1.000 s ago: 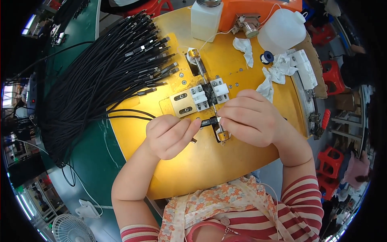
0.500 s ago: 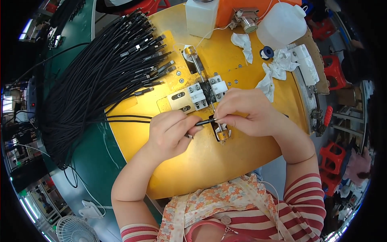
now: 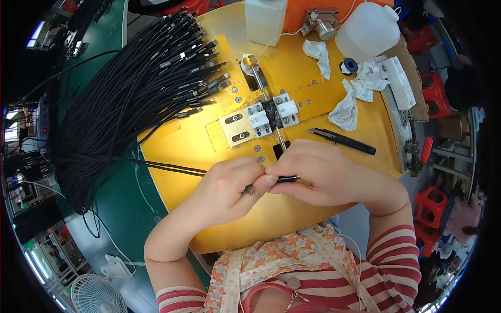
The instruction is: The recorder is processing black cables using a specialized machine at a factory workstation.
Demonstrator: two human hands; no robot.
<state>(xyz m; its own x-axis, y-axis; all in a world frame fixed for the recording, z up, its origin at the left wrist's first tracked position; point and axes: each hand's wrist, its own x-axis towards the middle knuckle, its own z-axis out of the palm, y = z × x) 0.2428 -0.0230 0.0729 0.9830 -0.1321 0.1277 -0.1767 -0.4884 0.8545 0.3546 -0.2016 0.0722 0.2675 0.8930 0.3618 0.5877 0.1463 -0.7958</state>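
In front of the fixture my two hands meet, fingertips touching. My left hand is closed on a black cable, whose doubled strands run left to a large bundle. A metal plug end shows between its fingers. With thumb and fingers my right hand pinches the cable's black end piece, which sticks out past my left fingertips. Part of this piece is hidden by the fingers. Beyond them lies the fixture, with white clamp blocks and a metal rod. A black utility knife rests beside my right hand.
The bundle of black cables covers the left side. At the back stand a translucent bottle and a white jug. Crumpled tissues and a dark spool lie right. A red-handled clamp is at the table's right edge.
Both hands have come closer to me and together, and my right fingers have moved over the cable's end piece. The utility knife, mostly hidden before by my right hand, is now in view.
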